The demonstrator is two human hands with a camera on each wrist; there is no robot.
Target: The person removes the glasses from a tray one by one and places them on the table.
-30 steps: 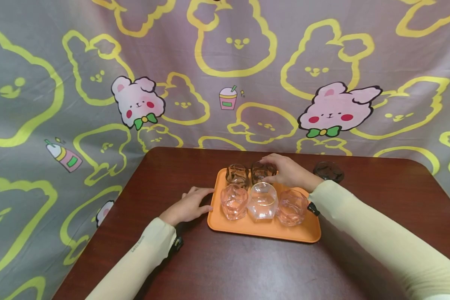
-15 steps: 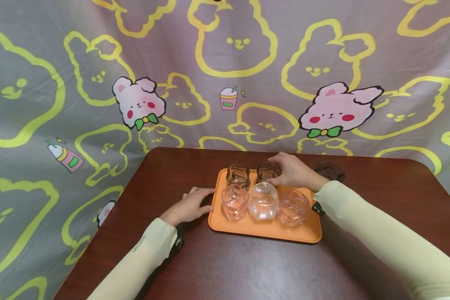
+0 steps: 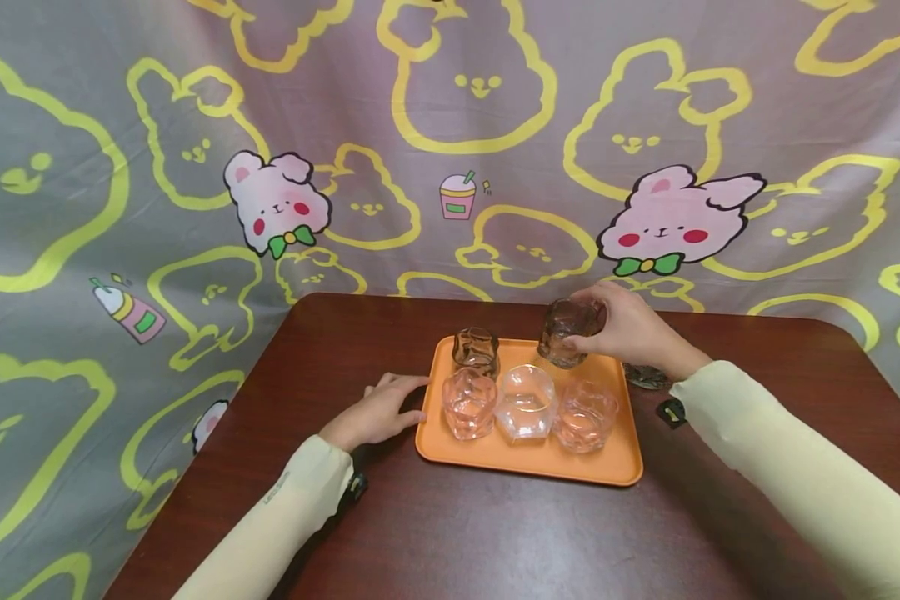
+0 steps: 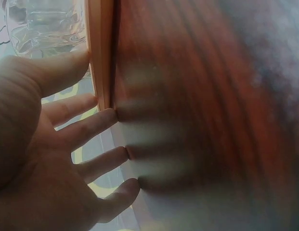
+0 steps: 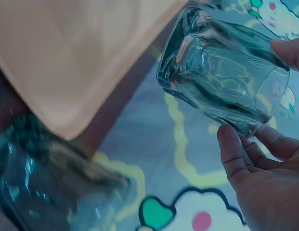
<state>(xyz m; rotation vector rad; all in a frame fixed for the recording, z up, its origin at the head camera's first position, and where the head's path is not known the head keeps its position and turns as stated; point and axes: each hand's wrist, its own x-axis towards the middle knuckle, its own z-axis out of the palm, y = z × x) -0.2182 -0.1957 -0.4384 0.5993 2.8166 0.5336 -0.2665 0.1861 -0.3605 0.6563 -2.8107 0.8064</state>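
Note:
My right hand (image 3: 630, 327) grips a dark smoky drinking glass (image 3: 565, 335) and holds it over the back right part of the orange tray (image 3: 487, 464). In the right wrist view that glass (image 5: 221, 72) sits between thumb and fingers, clear of the tray. My left hand (image 3: 378, 410) touches the tray's left edge with straight, spread fingers (image 4: 98, 126). Still on the tray are a second smoky glass (image 3: 476, 350) at the back left and a front row: a pink glass (image 3: 469, 404), a clear glass (image 3: 526, 406) and another pink glass (image 3: 586, 417).
Another dark glass (image 3: 647, 377) stands on the brown table (image 3: 495, 542) just right of the tray, partly hidden by my right hand. A patterned cloth (image 3: 450, 150) hangs behind the table and at its left side.
My right hand has lifted the smoky glass from the tray's back row and carried it to the right. The left hand and the tray have stayed in place.

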